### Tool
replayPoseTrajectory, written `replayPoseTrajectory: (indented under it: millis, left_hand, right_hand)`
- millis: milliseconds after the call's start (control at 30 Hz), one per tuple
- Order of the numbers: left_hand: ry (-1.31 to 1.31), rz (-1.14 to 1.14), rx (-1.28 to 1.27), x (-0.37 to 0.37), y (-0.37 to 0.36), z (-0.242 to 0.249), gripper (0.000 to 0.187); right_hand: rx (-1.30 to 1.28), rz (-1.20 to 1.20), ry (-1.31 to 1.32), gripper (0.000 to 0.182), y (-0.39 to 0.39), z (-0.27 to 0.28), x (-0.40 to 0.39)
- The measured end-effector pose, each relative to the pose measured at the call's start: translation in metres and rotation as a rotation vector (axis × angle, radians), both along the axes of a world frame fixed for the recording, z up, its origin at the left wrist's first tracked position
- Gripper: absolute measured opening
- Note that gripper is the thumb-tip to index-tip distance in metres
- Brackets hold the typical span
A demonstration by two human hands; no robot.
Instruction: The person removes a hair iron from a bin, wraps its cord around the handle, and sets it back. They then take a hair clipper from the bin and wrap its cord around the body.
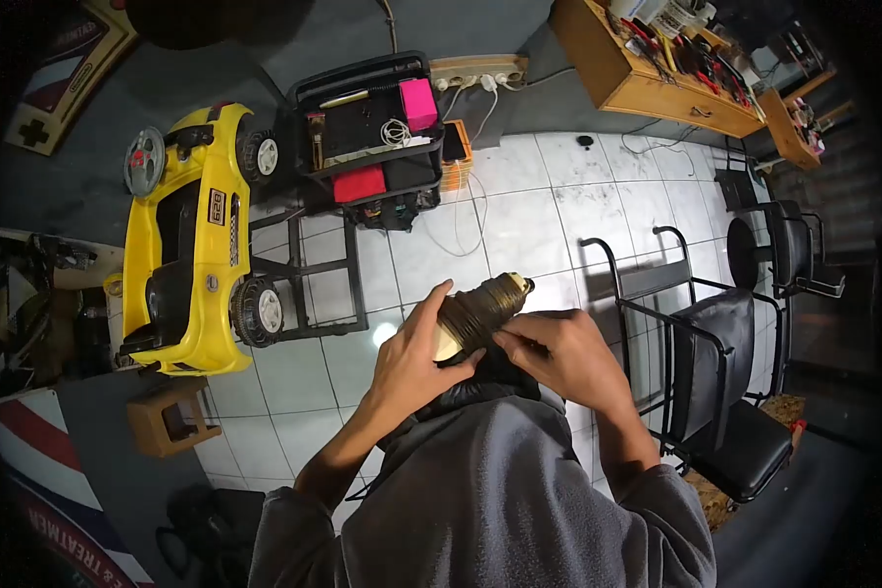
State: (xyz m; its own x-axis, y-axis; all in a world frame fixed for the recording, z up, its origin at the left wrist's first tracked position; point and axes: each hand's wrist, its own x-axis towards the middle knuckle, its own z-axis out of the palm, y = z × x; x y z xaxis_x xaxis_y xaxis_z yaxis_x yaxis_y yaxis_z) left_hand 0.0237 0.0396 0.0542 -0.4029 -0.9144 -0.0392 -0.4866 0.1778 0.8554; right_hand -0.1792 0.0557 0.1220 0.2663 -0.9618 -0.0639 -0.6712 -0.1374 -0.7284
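Note:
A pale, roughly cylindrical object (448, 343) is wrapped in many turns of dark cord (480, 312) and lies tilted above the lap. My left hand (414, 358) grips its lower left end, with the thumb below and the fingers along the upper side. At the right side of the windings is my right hand (563, 355), its thumb and fingers pinched together against the dark cord. Whatever sits between those fingertips is too small to make out. A small dark tip shows at the object's upper right end.
A yellow toy car (201, 284) stands at the left, beside a black cart (367, 127) holding a pink box (418, 105). Black chairs (725, 392) are at the right. A wooden drawer unit (657, 88) with tools is at the upper right; a brown stool (167, 421) is lower left.

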Motion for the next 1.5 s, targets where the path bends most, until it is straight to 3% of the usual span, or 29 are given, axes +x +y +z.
replayPoseTrajectory:
  millis: [200, 267, 300, 367, 400, 467, 533, 667, 767, 867, 933, 1000, 1067, 1267, 1333, 1500]
  left_hand:
    - [-0.102, -0.024, -0.28, 0.006, -0.002, -0.012, 0.078]
    - [-0.132, -0.026, -0.335, 0.008, -0.003, -0.012, 0.079]
    - [-0.113, -0.049, -0.385, 0.009, -0.004, -0.012, 0.08]
    - [-0.094, -0.071, -0.437, 0.011, -0.007, -0.013, 0.08]
    - [-0.088, -0.088, -0.471, 0.012, -0.008, -0.014, 0.082]
    - [-0.081, -0.107, -0.503, 0.013, -0.006, -0.013, 0.084]
    - [-0.166, -0.173, -0.482, 0.013, -0.002, -0.01, 0.083]
    - [-0.169, -0.185, -0.536, 0.011, 0.003, -0.027, 0.082]
    - [-0.153, -0.18, -0.522, 0.01, 0.003, -0.021, 0.083]
    - [-0.109, -0.172, -0.542, 0.013, -0.002, -0.022, 0.084]
    - [-0.1, -0.169, -0.535, 0.013, -0.006, -0.015, 0.085]
    - [-0.123, -0.178, -0.577, 0.014, -0.01, -0.012, 0.071]
    - [-0.11, -0.199, -0.61, 0.014, -0.012, -0.013, 0.072]
    - [-0.132, -0.312, -0.575, 0.014, -0.005, -0.02, 0.087]
    - [-0.191, -0.391, -0.677, 0.013, -0.004, -0.022, 0.089]
    - [-0.12, -0.241, -0.585, 0.006, -0.002, -0.017, 0.075]
  right_hand:
    - [0.168, -0.044, 0.022, 0.021, 0.0, -0.011, -0.015]
    - [0.384, 0.115, -0.344, 0.023, -0.001, -0.021, -0.019]
    - [0.384, 0.114, -0.343, 0.023, 0.001, -0.027, -0.016]
    - [0.519, 0.051, -0.706, 0.025, 0.004, -0.035, -0.006]
    - [0.52, 0.053, -0.705, 0.025, 0.002, -0.032, -0.006]
    - [0.811, -0.048, -0.769, 0.026, -0.002, -0.019, -0.005]
    - [0.718, -0.002, -0.716, 0.028, 0.001, -0.022, -0.004]
    - [0.736, -0.186, -0.911, 0.04, -0.004, -0.012, -0.008]
    - [0.856, -0.084, -0.672, 0.043, -0.008, -0.008, -0.013]
    - [0.839, 0.037, -0.672, 0.042, -0.001, -0.02, -0.008]
    - [0.84, 0.05, -0.73, 0.036, 0.001, -0.022, -0.003]
    - [0.967, -0.196, -1.035, 0.031, 0.004, -0.019, 0.008]
    - [1.002, -0.266, -1.128, 0.029, 0.006, -0.019, 0.011]
    - [0.762, -0.302, -0.979, 0.027, -0.001, -0.014, -0.002]
    - [0.718, -0.241, -0.961, 0.027, -0.006, -0.011, -0.006]
    - [0.666, -0.139, -0.842, 0.025, 0.0, -0.006, -0.002]
